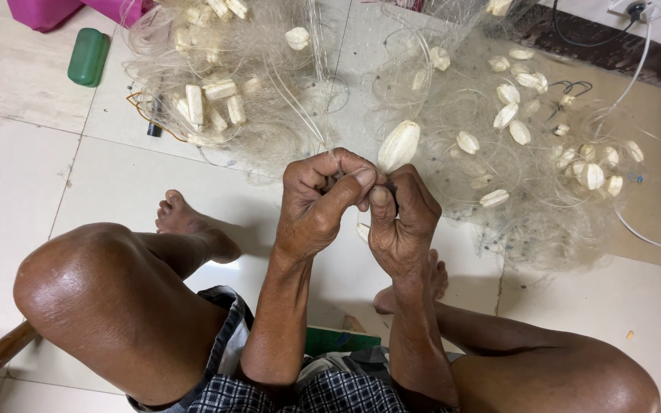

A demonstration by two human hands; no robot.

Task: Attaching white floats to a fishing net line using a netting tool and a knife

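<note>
You sit on the tiled floor (17, 176) with a pale fishing net (453, 115) heaped across its far side, white oval floats (516, 131) scattered through it. Your left hand (317, 200) and right hand (401, 218) meet just in front of the heap, fingers curled tight, thumbs pinching net strands between them. One large float (398, 144) hangs just above your right knuckles. A green case (87, 56) lies toward the far left corner.

Green rounded case (88, 56), perhaps a package, upper-left floor.
</note>
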